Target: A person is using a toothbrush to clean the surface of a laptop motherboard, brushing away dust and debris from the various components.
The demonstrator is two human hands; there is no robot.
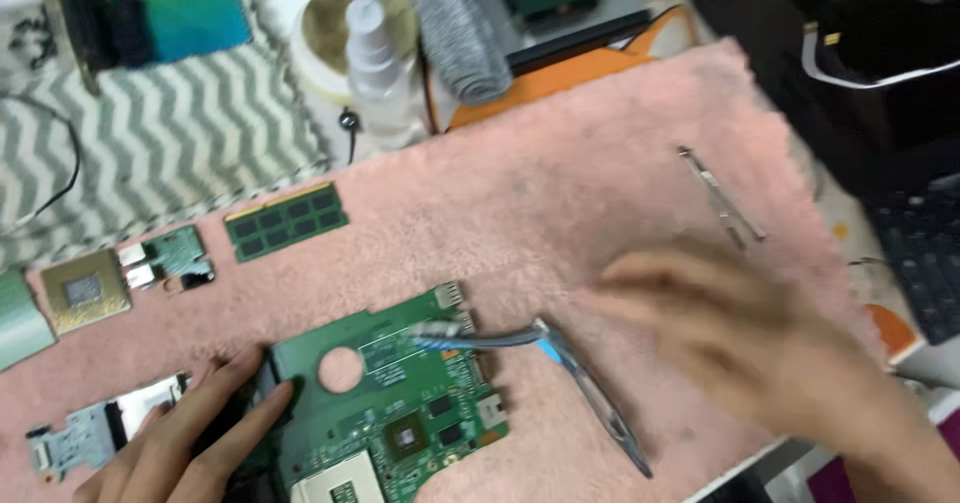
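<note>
A green circuit board (400, 413) lies on a pink towel (560, 193) at the lower middle. My left hand (185, 438) rests on the board's left edge, fingers pressed against it. A toothbrush (500, 338) with a clear blue handle lies across the board's upper right corner, bristles on the board. My right hand (760, 348) is blurred, hovering just right of the toothbrush with fingers spread and nothing visibly in it.
A green memory stick (286, 221), a small green card (178, 258), a square processor chip (85, 291) and a metal bracket (100, 428) lie at the left. Metal tweezers (722, 195) lie at the right. A spray bottle (378, 68), grey roll (455, 28) and keyboard (925, 258) surround the towel.
</note>
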